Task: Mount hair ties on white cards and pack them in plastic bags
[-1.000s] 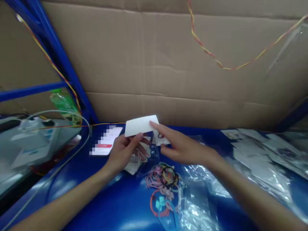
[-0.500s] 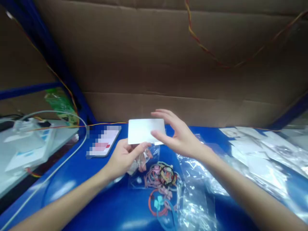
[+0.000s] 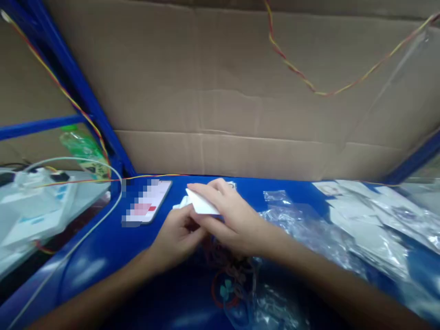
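A plain white card (image 3: 202,204) sits tilted between my hands, above the middle of the blue surface. My right hand (image 3: 239,220) is closed on it, fingers over the top and thumb beneath. Close against the card's lower left corner, my left hand (image 3: 175,233) has its fingers curled; what is inside them is hidden. Another whitish piece (image 3: 182,202) shows just beyond the left fingers, too blurred to identify. Below my hands lie colourful hair ties (image 3: 227,289), shaded and partly covered, one with a turquoise flower.
A phone (image 3: 151,201) lies left of my hands. Clear plastic bags (image 3: 299,224) spread to the right, with white bagged cards (image 3: 364,229) farther right. A white cable (image 3: 92,233) crosses the left side; cardboard (image 3: 220,110) closes off the back, and a green bottle (image 3: 80,146) is at left.
My right hand has come left and down and closed on the white card, which has gone from facing me to tilted. The clear bag under my left hand is now out of sight.
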A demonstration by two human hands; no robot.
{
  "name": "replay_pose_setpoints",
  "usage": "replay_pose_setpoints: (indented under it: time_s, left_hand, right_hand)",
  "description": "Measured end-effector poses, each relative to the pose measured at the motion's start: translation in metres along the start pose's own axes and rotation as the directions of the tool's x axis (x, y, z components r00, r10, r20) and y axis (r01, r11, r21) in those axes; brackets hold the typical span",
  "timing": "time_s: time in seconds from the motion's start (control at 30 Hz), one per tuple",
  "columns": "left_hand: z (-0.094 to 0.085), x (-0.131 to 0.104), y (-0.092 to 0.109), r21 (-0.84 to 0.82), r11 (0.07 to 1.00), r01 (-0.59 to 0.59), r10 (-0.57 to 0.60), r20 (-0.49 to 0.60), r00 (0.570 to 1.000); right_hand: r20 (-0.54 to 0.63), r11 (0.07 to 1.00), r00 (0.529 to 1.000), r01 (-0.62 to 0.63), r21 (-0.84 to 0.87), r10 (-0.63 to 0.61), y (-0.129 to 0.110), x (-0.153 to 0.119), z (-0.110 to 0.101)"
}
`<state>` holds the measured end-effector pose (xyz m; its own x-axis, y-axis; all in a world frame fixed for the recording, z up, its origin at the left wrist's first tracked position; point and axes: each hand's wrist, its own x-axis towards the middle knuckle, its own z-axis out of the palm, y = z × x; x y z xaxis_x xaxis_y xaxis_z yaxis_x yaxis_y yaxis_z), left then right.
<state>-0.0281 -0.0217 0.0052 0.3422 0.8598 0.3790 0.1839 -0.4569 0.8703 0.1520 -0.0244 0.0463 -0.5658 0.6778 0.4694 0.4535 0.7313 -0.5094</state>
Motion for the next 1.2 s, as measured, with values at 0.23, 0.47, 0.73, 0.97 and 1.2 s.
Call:
replay_pose_setpoints:
  time_s: [0.23, 0.47, 0.73, 0.97, 1.2]
  left_hand:
    - [0.004, 0.002, 0.002, -0.262, 0.937, 0.229, -0.202, 0.124, 0.971]
    - [0.002, 0.005, 0.007, -0.222, 0.939, 0.263, -0.220, 0.199, 0.955]
    - [0.004, 0.004, 0.008, -0.289, 0.920, 0.264, -0.196, 0.244, 0.950]
    - [0.005, 0.004, -0.002, -0.229, 0.918, 0.323, -0.287, 0.176, 0.941]
    - [0.006, 0.003, -0.005, -0.210, 0.926, 0.314, -0.290, 0.135, 0.947]
  right_hand:
    - [-0.221, 0.948, 0.965, -0.064, 0.311, 0.138, 0.018, 0.006, -0.011]
    - [-0.259, 0.735, 0.856, -0.188, 0.651, 0.448, 0.051, 0.012, -0.034]
    - [-0.147, 0.710, 0.877, -0.261, 0.654, 0.458, 0.075, 0.012, -0.026]
    - [-0.185, 0.595, 0.843, -0.185, 0.782, 0.504, 0.064, 0.014, -0.034]
    - [-0.146, 0.548, 0.868, -0.161, 0.821, 0.474, 0.062, 0.013, -0.040]
